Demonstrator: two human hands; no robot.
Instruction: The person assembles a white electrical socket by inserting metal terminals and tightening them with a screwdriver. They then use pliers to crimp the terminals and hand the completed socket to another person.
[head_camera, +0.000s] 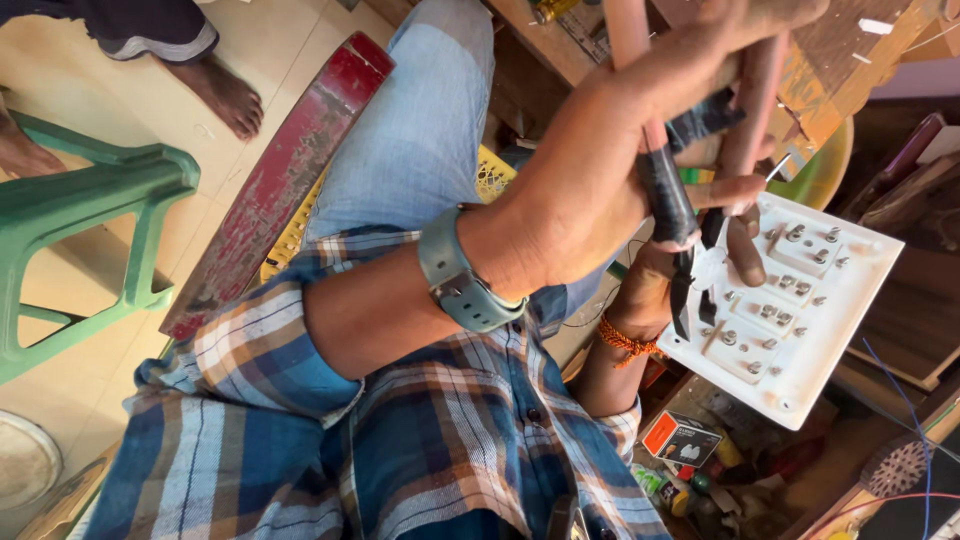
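1. Here the left hand (590, 190) has its fingers wrapped tight around the pliers (672, 215); their tips rest on the white switch plate (795, 310), right of centre
2. The right hand (650, 290) steadies the plate, fingers hidden
3. Risk: the pliers could slip off a terminal screw and gouge the plastic

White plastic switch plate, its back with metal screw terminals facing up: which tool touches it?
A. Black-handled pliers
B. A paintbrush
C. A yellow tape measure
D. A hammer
A: the black-handled pliers, gripped in the left hand, point their jaws at the white plastic switch plate, which the right hand steadies from behind.
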